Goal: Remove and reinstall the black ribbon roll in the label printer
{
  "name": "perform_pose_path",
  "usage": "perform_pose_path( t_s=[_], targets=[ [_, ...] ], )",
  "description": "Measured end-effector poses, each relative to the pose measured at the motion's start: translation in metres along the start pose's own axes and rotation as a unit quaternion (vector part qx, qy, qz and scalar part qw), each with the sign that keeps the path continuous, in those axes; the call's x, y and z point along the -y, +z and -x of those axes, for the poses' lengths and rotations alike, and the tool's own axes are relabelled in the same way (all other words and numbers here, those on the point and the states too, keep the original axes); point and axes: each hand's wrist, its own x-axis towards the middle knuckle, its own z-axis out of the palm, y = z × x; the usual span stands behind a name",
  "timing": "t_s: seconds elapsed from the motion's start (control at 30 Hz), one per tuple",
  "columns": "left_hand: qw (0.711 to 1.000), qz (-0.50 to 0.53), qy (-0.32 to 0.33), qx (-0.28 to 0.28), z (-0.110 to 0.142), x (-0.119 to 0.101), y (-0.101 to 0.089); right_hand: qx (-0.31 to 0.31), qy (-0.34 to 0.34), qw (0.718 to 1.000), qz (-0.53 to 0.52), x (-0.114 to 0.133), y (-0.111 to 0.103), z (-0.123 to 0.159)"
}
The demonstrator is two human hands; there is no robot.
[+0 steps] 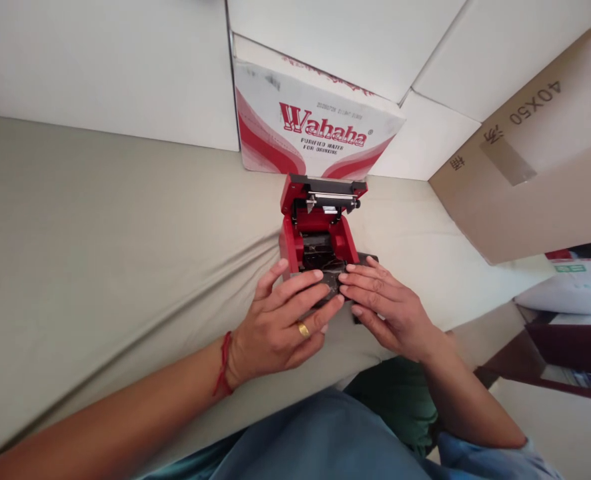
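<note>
A small red label printer (289, 241) stands on the cloth with its red and black lid (325, 193) tilted up, so its dark inside shows. A black roller runs across the raised lid. My left hand (285, 320), with a gold ring and a red cord at the wrist, is loosely closed round the printer's front left corner. Its thumb is by the red side, its fingers on the dark front part (331, 279). From the right, my right hand (388, 303) holds the same front part, fingertips close to the left ones. Its palm is hidden. Black edges show beside the right hand.
Behind the printer, a white and red Wahaha water carton (320, 133) leans against white boxes (100, 67). A large brown carton (525, 160) stands at the right. Creased beige cloth (100, 253) covers the surface. Dark red shelving (570, 347) lies at the lower right.
</note>
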Motion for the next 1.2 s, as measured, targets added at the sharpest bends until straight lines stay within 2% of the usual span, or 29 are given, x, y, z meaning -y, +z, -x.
perform_pose_path(
  t_s=[0.07,0.2,0.33,0.4,0.5,0.6,0.67,0.77,0.87,0.97,1.2],
  targets=[
    [1.000,-0.012,0.004,0.013,-0.001,-0.001,0.001,-0.006,0.004,1.000,-0.020,-0.003,-0.001,0.000],
    [0.998,-0.053,0.014,-0.001,-0.006,-0.006,0.000,-0.022,0.050,0.997,-0.054,-0.006,-0.008,-0.009],
    [0.996,-0.088,0.013,0.003,-0.012,-0.011,-0.003,-0.149,0.159,0.976,0.018,-0.023,-0.018,-0.045],
    [0.995,-0.098,0.021,0.004,-0.014,-0.012,-0.004,-0.184,0.182,0.965,0.052,-0.042,-0.019,-0.072],
    [0.995,-0.101,0.021,0.005,-0.015,-0.013,-0.004,-0.149,0.167,0.974,0.044,-0.069,-0.016,-0.109],
    [0.995,-0.099,0.013,0.002,-0.015,-0.014,-0.004,-0.107,0.137,0.985,-0.009,-0.074,-0.010,-0.124],
    [0.995,-0.098,0.015,0.001,-0.015,-0.015,-0.004,-0.114,0.123,0.985,-0.028,-0.063,-0.007,-0.117],
    [0.995,-0.095,0.021,0.003,-0.015,-0.014,-0.005,-0.134,0.108,0.985,-0.025,-0.039,-0.005,-0.087],
    [0.995,-0.095,0.021,0.004,-0.013,-0.013,-0.005,-0.094,0.106,0.990,-0.016,-0.023,-0.001,-0.050],
    [0.995,-0.095,0.017,0.000,-0.012,-0.013,-0.002,-0.054,0.116,0.991,-0.026,-0.017,0.009,-0.026],
    [0.999,-0.036,0.001,-0.034,-0.011,-0.005,-0.006,-0.091,0.128,0.986,-0.063,-0.020,0.027,-0.019]
  ],
)
